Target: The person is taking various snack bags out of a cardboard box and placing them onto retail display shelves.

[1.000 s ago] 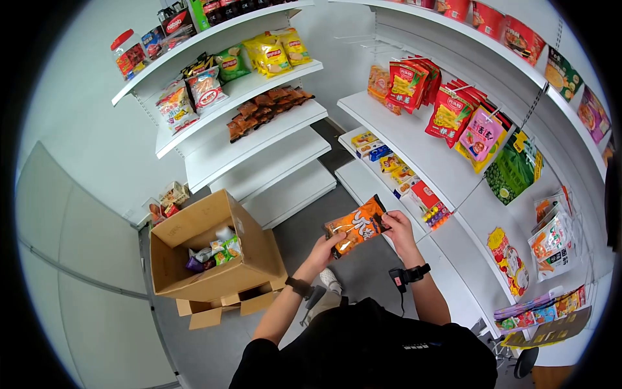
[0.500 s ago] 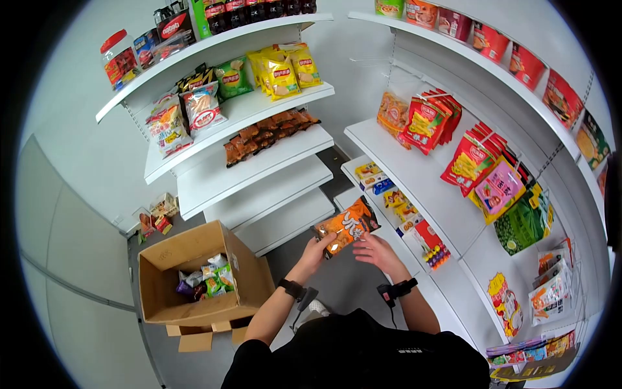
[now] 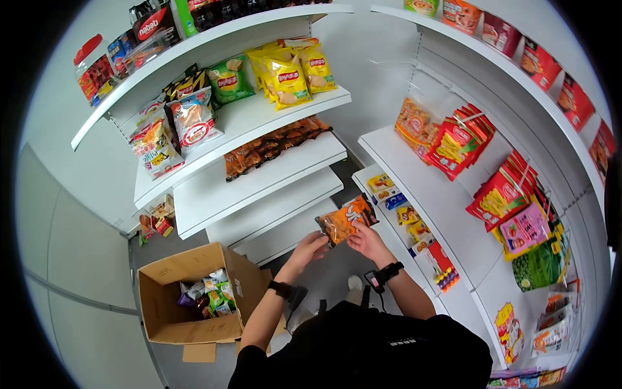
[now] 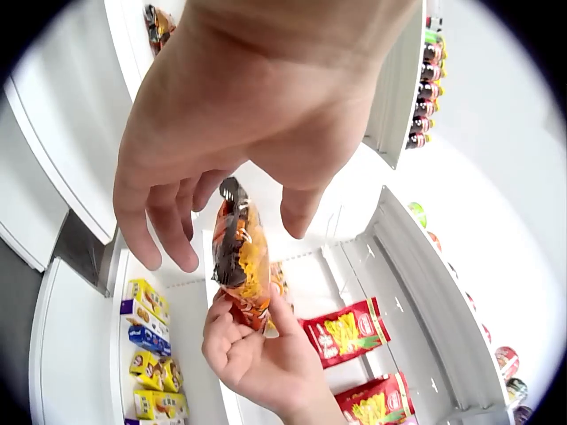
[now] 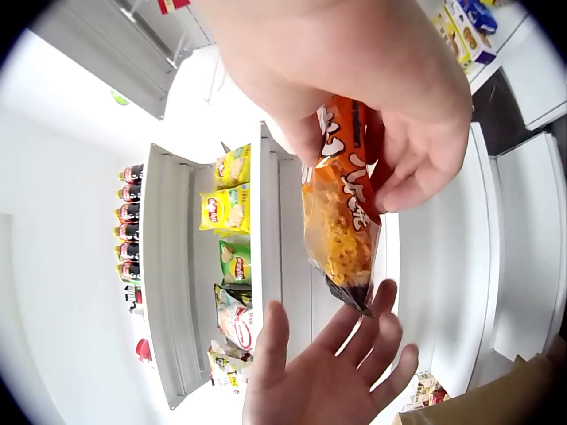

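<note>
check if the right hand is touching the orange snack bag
Touching: the right wrist view shows the right hand pinching the orange snack bag between thumb and fingers.

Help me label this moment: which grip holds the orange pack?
The right grip, pinching the orange pack; the left grip differs, open beside it with nothing pinched.

Over here I see yellow chip bags [image 3: 288,81] on a shelf, a green chip bag [image 3: 231,82] just left of them. Dark bottles [image 3: 259,8] line the shelf above them. Right of them hang red packets [image 3: 455,148]; below, leftward, sits an open cardboard box [image 3: 251,288].
</note>
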Demonstrator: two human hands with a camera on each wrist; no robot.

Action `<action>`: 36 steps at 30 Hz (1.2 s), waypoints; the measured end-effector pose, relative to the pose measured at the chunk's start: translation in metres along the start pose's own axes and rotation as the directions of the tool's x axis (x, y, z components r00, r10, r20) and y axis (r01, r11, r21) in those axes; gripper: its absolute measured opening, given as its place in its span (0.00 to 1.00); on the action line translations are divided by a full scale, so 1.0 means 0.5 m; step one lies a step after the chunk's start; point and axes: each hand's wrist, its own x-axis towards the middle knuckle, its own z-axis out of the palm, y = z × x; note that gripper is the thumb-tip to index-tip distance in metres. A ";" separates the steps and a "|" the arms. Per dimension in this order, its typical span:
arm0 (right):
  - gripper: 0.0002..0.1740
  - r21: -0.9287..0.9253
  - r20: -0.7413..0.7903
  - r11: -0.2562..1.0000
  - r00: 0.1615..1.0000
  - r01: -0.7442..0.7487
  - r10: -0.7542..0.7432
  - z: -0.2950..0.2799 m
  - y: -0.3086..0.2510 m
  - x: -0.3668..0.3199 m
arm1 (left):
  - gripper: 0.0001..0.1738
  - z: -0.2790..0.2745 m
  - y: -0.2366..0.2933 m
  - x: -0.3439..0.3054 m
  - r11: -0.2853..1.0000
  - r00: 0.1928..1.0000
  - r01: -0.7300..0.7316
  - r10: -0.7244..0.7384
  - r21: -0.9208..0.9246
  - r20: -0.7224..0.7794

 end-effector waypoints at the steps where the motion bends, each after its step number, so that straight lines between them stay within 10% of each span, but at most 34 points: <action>1: 0.19 0.002 -0.013 1.000 1.000 -0.022 0.022 -0.004 -0.013 0.047 | 0.40 -0.019 -0.001 0.007 0.999 0.999 -0.023 0.021 -0.027 -0.041; 17: 0.21 -0.057 -0.085 0.990 0.988 -0.132 0.127 0.070 -0.244 0.759 | 0.30 -0.091 0.022 0.023 0.917 0.800 -0.240 0.002 -0.317 -0.600; 36: 0.38 -0.163 -0.093 0.928 0.942 -0.335 0.323 0.026 -0.240 0.816 | 0.27 -0.045 -0.092 -0.047 0.802 0.674 -0.313 -0.190 -0.509 -0.714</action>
